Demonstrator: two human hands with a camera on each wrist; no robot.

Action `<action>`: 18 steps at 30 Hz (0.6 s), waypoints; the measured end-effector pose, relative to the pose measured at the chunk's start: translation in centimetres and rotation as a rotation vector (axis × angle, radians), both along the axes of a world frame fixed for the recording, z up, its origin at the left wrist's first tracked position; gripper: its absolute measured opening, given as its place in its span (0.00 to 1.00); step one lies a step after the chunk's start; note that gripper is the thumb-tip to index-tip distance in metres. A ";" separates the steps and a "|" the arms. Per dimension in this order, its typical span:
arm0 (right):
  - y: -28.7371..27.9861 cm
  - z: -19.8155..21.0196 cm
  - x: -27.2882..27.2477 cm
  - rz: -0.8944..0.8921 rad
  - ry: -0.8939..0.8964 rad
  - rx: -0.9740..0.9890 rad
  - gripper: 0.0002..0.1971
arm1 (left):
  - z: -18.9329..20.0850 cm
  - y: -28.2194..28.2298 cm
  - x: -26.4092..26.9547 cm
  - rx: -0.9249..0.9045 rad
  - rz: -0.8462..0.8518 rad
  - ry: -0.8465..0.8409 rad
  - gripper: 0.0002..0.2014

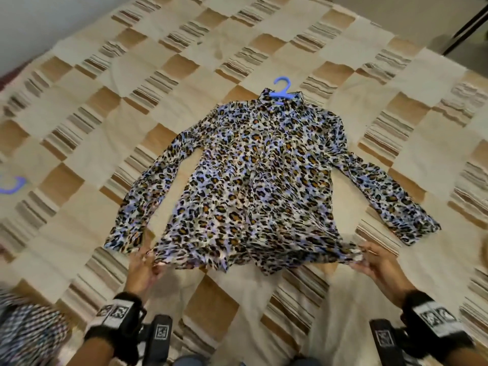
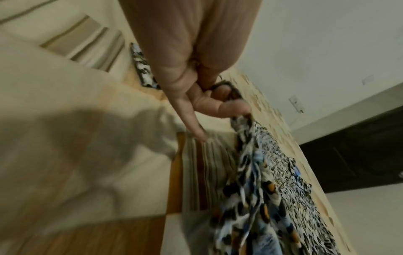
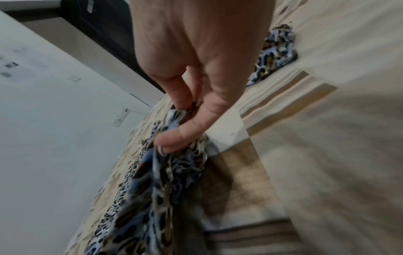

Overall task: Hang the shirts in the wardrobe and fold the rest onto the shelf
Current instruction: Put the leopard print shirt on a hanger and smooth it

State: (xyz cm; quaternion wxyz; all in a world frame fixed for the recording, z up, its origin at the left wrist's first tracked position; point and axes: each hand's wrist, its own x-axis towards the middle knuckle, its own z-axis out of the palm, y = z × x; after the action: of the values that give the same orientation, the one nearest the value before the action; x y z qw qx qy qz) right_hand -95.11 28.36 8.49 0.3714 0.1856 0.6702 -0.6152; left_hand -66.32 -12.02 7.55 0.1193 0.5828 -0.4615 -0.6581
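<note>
Head view: leopard-print shirt (image 1: pixel 253 175) lies flat on the checked bedspread (image 1: pixel 184 43), sleeves spread, blue hanger (image 1: pixel 282 91) in its collar. Left hand (image 1: pixel 144 270) pinches the hem's left corner, right hand (image 1: pixel 380 262) pinches the right corner, fingers curled on the fabric. Second blue hanger (image 1: pixel 13 184) at the left edge. Wrist straps carry square black-and-white markers; no readable writing.

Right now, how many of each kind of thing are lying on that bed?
Leopard-print shirt: 1
Blue hangers: 2, one in the shirt's collar, one at the left edge
Checked garment, near left corner: 1
Total: 4
</note>
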 end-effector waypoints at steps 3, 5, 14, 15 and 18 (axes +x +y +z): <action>0.7 -2.1 1.7 -0.089 0.042 0.061 0.14 | -0.7 1.5 0.8 0.068 0.028 0.100 0.12; 0.5 -2.1 2.6 -0.149 0.071 0.055 0.14 | -1.5 1.6 0.7 0.045 -0.008 0.099 0.13; 2.2 -0.5 8.1 -0.231 0.344 -0.006 0.15 | -4.7 -0.5 2.9 -0.473 -0.470 -0.178 0.04; 2.6 -0.6 8.7 -0.230 0.388 0.018 0.15 | -4.8 -0.4 3.1 -0.503 -0.491 -0.198 0.03; 3.6 -1.3 9.1 -0.215 0.514 0.129 0.10 | -5.9 -0.7 2.7 -0.598 -0.442 -0.165 0.03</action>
State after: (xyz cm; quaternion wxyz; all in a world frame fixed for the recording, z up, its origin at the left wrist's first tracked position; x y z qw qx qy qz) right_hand -85.98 31.97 7.21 0.1096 0.1170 0.7566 -0.6340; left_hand -63.64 -12.75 1.69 0.1016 0.4595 -0.7560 -0.4548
